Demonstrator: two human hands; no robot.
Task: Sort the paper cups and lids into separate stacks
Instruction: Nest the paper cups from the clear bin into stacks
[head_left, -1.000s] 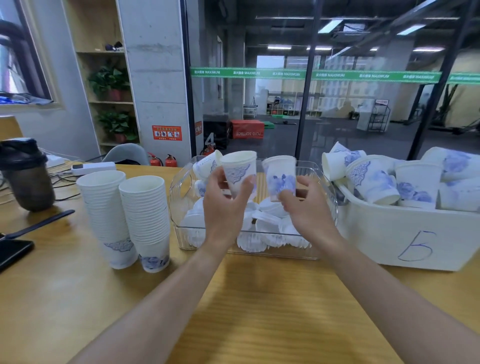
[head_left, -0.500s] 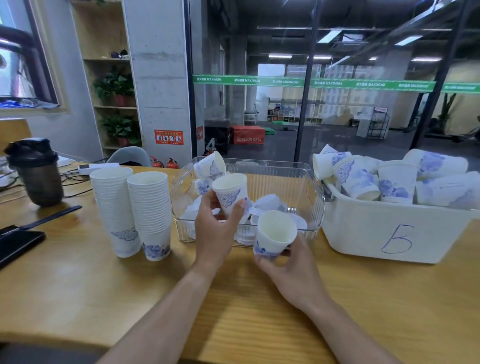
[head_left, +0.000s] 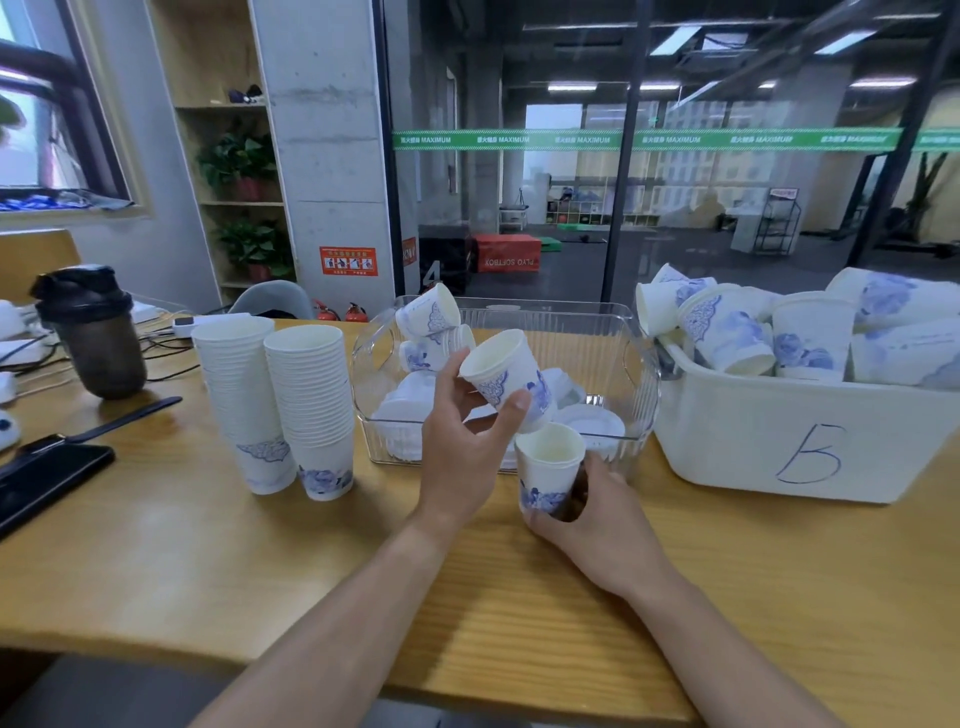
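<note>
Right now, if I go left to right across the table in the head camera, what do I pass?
Dark shaker bottle → two tall stacks of white paper cups → clear plastic bin → white plastic tub marked B.

You're working on a wood-grain tabletop (head_left: 156, 561) that's showing a soft satin sheen. You're handling matt white paper cups (head_left: 506, 376) with blue print. The clear bin (head_left: 597, 332) is looking like glossy ribbed plastic, the white tub (head_left: 727, 441) like smooth matt plastic. The phone (head_left: 47, 480) is reading glossy black.
</note>
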